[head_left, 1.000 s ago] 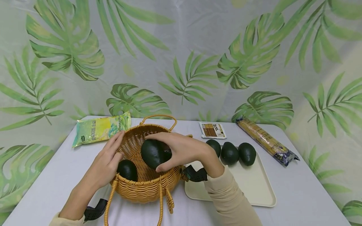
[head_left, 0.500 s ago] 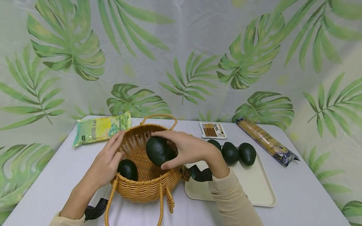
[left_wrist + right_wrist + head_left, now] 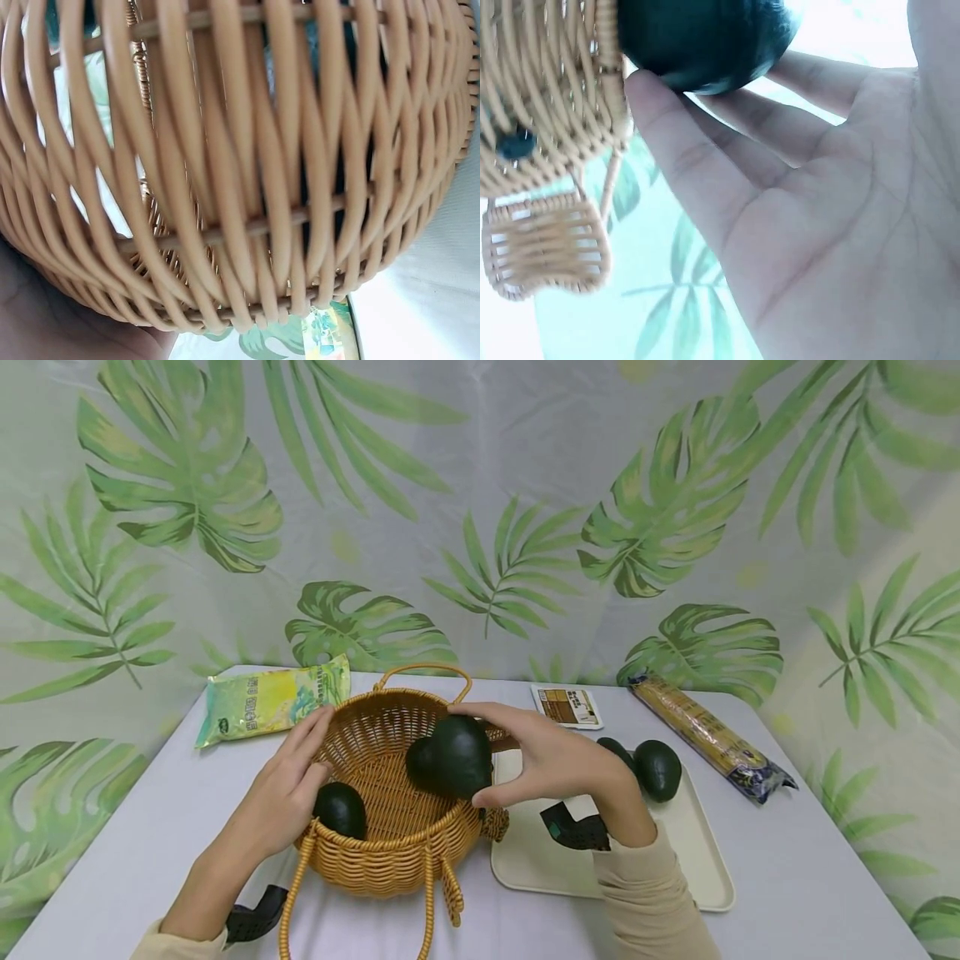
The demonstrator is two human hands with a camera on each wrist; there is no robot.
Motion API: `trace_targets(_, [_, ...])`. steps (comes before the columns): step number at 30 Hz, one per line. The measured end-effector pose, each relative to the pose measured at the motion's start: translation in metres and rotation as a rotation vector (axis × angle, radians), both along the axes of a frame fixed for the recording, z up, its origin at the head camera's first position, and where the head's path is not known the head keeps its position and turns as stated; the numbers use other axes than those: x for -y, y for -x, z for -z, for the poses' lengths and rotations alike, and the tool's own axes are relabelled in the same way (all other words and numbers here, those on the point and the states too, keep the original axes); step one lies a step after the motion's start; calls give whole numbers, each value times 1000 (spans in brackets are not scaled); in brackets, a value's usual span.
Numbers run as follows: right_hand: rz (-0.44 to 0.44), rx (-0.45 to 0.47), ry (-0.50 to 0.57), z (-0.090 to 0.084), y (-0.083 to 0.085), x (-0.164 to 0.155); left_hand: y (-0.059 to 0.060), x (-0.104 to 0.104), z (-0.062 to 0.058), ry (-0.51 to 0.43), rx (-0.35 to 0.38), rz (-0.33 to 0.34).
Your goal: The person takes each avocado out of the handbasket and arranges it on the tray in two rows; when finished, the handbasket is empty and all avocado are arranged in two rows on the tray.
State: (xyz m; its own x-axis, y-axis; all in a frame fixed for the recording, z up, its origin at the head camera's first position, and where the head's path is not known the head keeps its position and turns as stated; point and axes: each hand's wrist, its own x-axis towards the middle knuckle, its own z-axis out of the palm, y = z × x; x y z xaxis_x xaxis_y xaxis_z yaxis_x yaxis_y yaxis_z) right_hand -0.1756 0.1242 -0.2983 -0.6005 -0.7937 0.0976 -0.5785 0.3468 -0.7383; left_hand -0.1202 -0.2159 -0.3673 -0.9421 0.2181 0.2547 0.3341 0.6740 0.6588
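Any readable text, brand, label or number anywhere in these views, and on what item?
Nothing can be read.
Yellow-green packet: printing and a small dark logo, too blurred.
Small brown-and-white card: dark print, too small.
Long brown-and-blue package: markings, illegible.
Wrist views: only basket weave, an avocado and the right hand; no text.

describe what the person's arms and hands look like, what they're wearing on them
Both hands are bare: no gloves, rings or watch show on the left hand or the right hand. Each arm has a beige long sleeve ending at the wrist. A black device is strapped under each wrist; the right one shows a small teal mark.
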Motion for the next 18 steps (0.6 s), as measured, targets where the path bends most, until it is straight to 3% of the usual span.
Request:
trace_targets(10, [60, 11, 23, -1, -5, -25, -1, 0, -2, -7, -10, 0])
trace_targets(18, [55, 25, 49, 6, -8, -40, 0, 0, 0, -7, 10, -1])
